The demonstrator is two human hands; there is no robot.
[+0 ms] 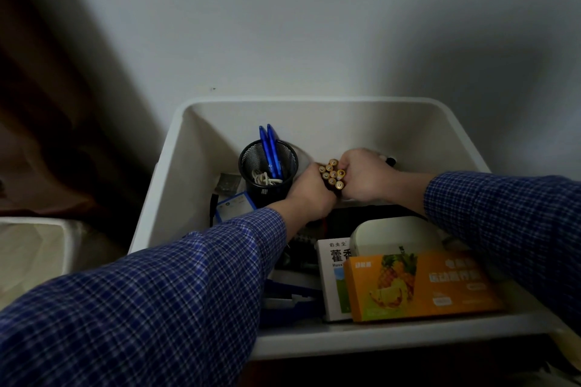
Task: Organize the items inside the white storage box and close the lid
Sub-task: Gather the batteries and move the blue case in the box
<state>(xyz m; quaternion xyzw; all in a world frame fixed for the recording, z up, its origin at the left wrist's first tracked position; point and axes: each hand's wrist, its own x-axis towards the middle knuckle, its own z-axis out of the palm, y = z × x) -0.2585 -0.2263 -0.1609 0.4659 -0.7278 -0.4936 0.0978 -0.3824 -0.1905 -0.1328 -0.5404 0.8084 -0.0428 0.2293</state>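
Note:
The white storage box (176, 148) stands open against the wall, with no lid in view. Inside it, my left hand (306, 192) and my right hand (364, 174) together grip a bundle of several gold-tipped batteries (332, 173), held upright between them. Just left of my hands stands a black mesh pen cup (267, 163) holding two blue pens (270, 148) and a coiled white cable. A black-tipped marker (390, 161) lies behind my right hand.
An orange pineapple-print carton (421, 286) and a white medicine carton (331, 273) lean at the box's near right, with a white rounded device (393, 231) behind them. A blue-edged card (234, 204) and dark items lie at the left. A second white bin (34, 248) stands at the far left.

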